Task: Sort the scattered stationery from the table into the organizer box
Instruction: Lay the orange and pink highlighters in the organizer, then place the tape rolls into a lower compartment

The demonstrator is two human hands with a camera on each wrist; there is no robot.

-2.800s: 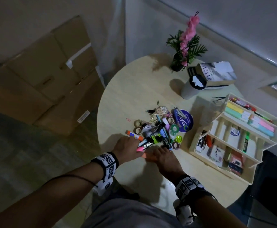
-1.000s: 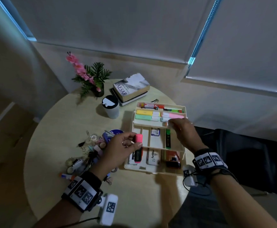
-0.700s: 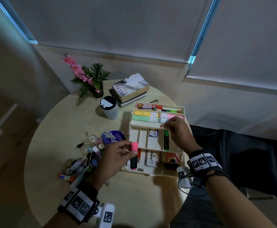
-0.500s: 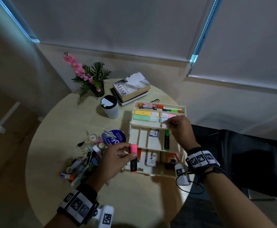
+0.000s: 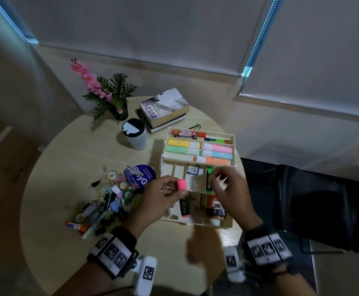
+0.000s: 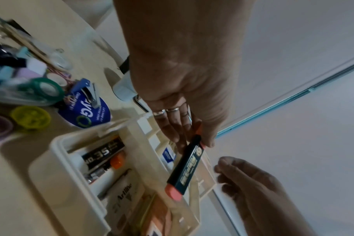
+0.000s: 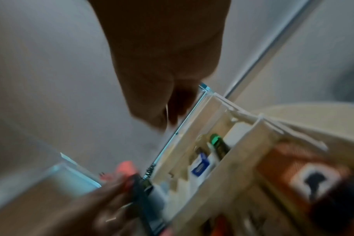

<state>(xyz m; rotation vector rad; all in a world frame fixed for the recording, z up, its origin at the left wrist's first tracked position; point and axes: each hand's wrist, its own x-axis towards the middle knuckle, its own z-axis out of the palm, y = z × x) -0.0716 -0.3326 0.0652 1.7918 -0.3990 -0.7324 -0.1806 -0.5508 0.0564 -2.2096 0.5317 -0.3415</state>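
Left hand pinches pink-capped black highlighter over organizer box, right hand blurred just beside it, grip can't be told.

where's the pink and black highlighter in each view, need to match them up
Head: the black-bodied highlighter with pink cap is at centre, pinched by the left hand over the cream plastic organizer box.
Left wrist: right of centre, slanting down from the fingers.
Right wrist: bottom left, blurred.
Shared landmark: the small blue and white box in the middle tray.
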